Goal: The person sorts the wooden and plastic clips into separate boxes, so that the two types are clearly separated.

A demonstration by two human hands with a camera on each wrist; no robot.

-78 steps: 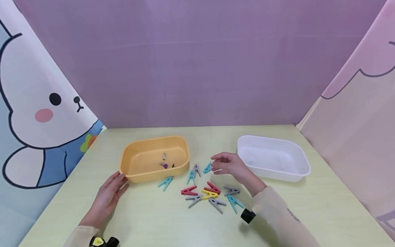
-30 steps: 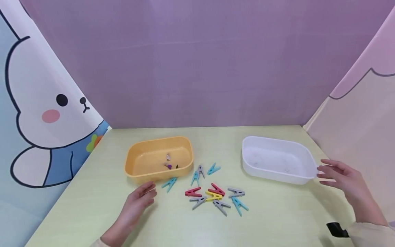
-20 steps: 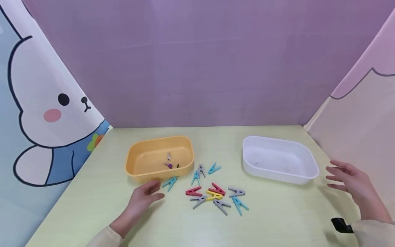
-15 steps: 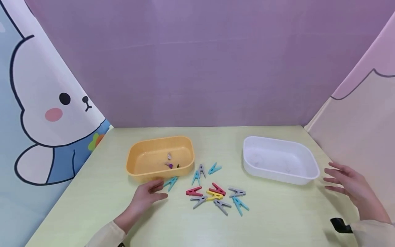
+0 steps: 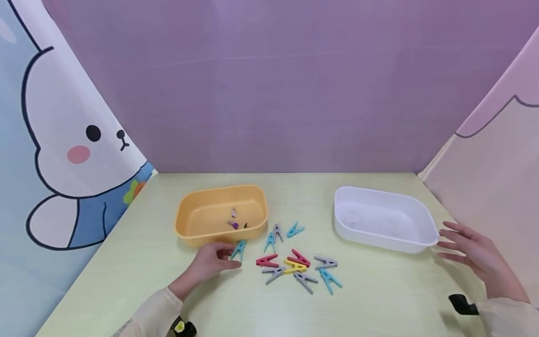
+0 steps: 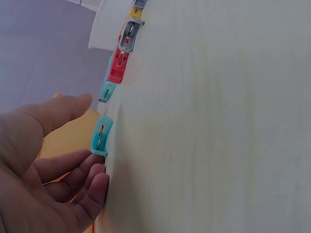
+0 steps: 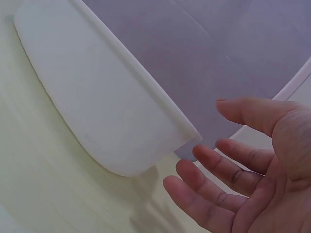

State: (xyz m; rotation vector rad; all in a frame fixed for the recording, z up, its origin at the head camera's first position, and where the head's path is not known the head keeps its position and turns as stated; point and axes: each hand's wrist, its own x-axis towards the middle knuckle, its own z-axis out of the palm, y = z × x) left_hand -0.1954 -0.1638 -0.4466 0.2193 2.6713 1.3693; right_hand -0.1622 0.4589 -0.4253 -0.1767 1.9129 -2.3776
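Note:
In the head view my left hand is by the front of the orange-yellow basin, at a teal clothespin on the table. The left wrist view has that clothespin between the extended thumb and the loosely bent fingers. A gap parts it from the thumb; the fingertips are close to its lower end, and whether they touch cannot be told. My right hand, fingers spread and holding nothing, is beside the right end of the white basin. The right wrist view shows its fingertips just off the basin's corner.
Between the basins lie several more clothespins: red, yellow, grey and teal. A few small purple pieces are inside the orange-yellow basin. A purple backdrop rises behind the table.
My left hand has left the orange-yellow basin's left corner and moved right to the teal clothespin. My right hand has gone from the middle clothespins to the white basin's right side.

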